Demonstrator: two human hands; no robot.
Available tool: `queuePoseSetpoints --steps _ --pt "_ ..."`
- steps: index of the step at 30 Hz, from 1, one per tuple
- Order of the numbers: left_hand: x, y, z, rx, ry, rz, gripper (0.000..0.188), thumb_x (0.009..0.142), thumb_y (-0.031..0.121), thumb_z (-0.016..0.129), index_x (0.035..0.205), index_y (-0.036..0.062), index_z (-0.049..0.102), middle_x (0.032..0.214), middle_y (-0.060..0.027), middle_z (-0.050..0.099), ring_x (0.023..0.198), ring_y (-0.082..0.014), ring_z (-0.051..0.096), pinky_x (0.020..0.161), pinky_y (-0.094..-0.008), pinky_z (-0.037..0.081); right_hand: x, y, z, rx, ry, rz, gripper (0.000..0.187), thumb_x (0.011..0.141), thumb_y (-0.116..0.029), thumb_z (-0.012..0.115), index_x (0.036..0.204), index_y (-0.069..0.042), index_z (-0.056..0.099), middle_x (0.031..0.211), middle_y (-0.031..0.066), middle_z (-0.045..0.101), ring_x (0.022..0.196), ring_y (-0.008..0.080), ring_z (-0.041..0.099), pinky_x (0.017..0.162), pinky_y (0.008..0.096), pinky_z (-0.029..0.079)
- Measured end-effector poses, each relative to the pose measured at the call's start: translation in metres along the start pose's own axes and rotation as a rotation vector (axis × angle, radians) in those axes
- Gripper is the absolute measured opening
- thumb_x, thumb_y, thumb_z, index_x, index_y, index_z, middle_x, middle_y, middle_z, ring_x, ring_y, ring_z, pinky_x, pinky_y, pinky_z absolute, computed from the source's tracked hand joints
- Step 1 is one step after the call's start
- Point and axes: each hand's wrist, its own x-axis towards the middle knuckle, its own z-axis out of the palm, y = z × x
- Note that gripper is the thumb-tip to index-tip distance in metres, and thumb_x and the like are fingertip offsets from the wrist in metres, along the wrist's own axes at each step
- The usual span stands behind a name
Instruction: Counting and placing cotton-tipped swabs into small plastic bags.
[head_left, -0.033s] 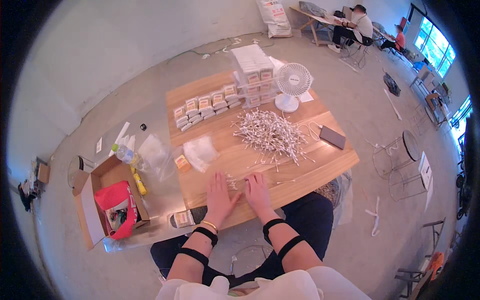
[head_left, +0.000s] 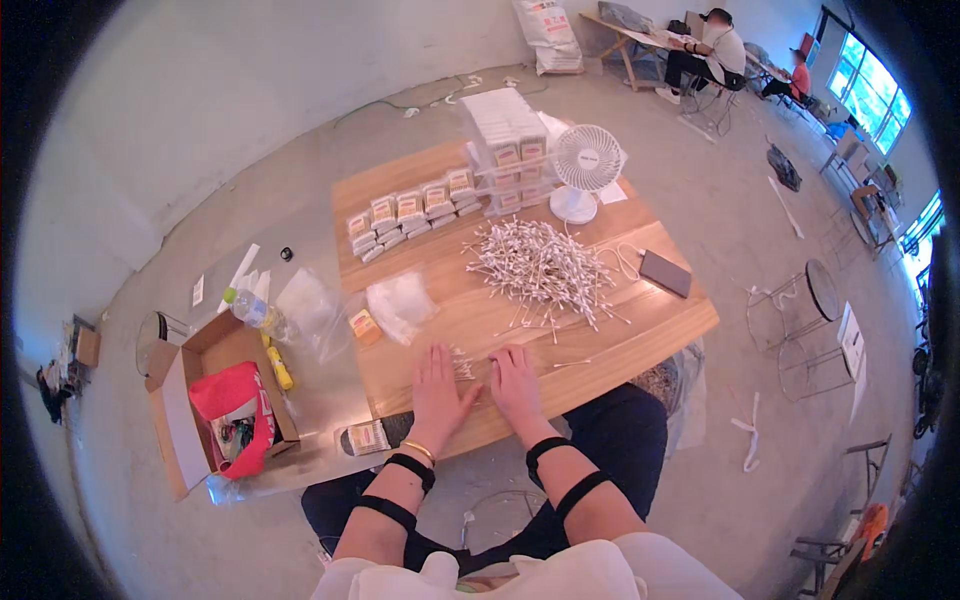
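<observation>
My left hand (head_left: 438,393) lies flat on the wooden table near its front edge, fingers stretched out and thumb pointing toward the right hand. Against its inner side sits a small bunch of cotton swabs (head_left: 461,364), partly covered by the fingers. My right hand (head_left: 515,383) rests just to the right, fingers curled together against the tabletop; whatever is under them, if anything, is hidden. Beyond both hands spreads a large loose heap of cotton swabs (head_left: 540,268). A stray cotton swab (head_left: 572,364) lies right of my right hand.
Packed swab bags (head_left: 410,208) line the back left, beside a stacked clear rack (head_left: 508,140) and a white fan (head_left: 587,160). Clear bags (head_left: 400,305) lie left, a dark power bank (head_left: 665,274) right. An open cardboard box (head_left: 190,372) stands on the metal surface.
</observation>
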Motion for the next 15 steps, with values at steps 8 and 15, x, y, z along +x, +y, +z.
queuePoseSetpoints --steps 8,15 --pt "-0.032 0.010 -0.022 0.103 -0.124 0.200 0.094 0.096 0.058 0.058 0.159 -0.0052 0.029 0.164 -0.0237 0.034 0.153 -0.0399 0.029 0.127 -0.0575 0.012 -0.002 0.003 0.002 0.004 0.018 0.003 0.016 0.094 -0.009 0.060 0.108 -0.004 0.062 0.114 0.0172 0.058 0.110 0.0384 0.056 0.097 0.0479 0.047" --pt "-0.037 0.003 -0.005 -0.001 -0.092 0.143 0.095 0.097 0.059 0.057 0.161 -0.0042 0.026 0.166 -0.0230 0.029 0.157 -0.0374 0.022 0.126 -0.0582 0.014 -0.001 0.003 0.004 -0.009 0.042 -0.027 0.016 0.094 -0.010 0.061 0.109 -0.005 0.063 0.114 0.0166 0.058 0.107 0.0379 0.056 0.095 0.0471 0.047"
